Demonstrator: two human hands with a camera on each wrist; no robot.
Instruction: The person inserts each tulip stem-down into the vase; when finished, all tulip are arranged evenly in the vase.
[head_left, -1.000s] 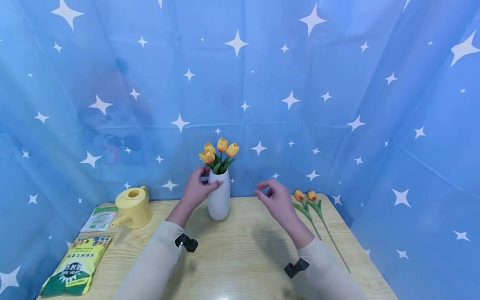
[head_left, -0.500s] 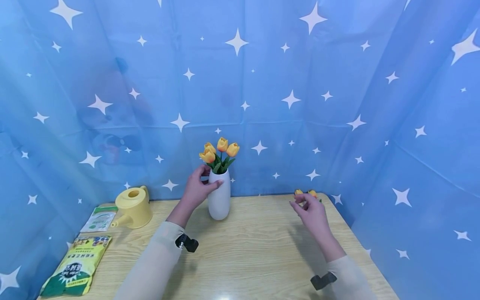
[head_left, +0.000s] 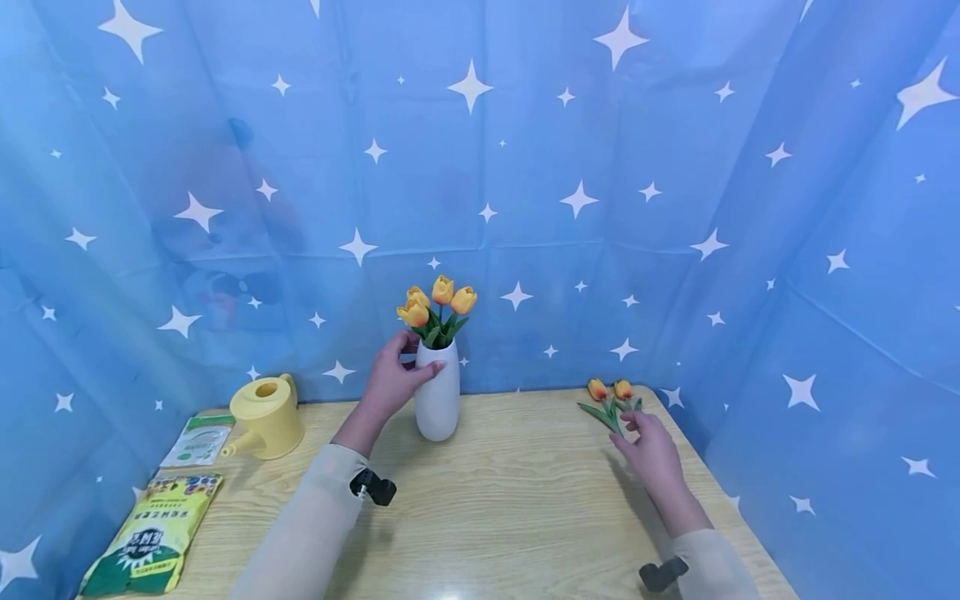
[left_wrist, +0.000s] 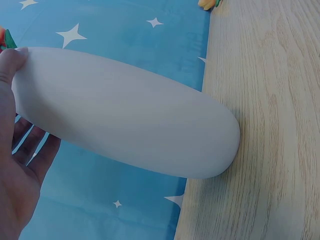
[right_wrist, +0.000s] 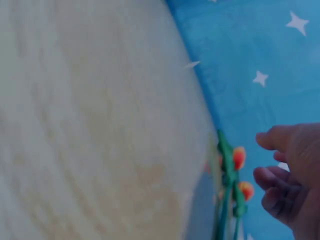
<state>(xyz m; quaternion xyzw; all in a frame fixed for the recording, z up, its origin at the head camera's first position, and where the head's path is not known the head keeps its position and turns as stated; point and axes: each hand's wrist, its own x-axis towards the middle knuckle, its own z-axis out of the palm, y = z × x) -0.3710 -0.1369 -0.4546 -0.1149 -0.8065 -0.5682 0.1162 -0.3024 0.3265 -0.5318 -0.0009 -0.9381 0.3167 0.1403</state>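
Note:
A white vase [head_left: 437,398] stands upright on the wooden table, holding several yellow-orange tulips [head_left: 442,292]. My left hand [head_left: 392,375] grips it near the rim, thumb on the near side and fingers behind. In the left wrist view the vase [left_wrist: 125,115] fills the middle, its base on the table. Two more orange tulips [head_left: 597,390] lie at the back right, their leaves green. Over their stems is my right hand [head_left: 654,454], thumb and fingers parted, hiding the lower stems. In the right wrist view, those fingers [right_wrist: 275,192] are loosely bent with a gap to the blooms [right_wrist: 245,190].
A yellow watering can [head_left: 268,418] stands at the table's left. Beside it lie a white-and-green packet [head_left: 198,440] and a yellow-and-green bag [head_left: 153,533]. A blue curtain with white stars [head_left: 480,167] hangs right behind the table's back edge.
My right hand has moved right from near the vase, then lowered toward the stems of the two lying tulips. The left hand and vase stay in place.

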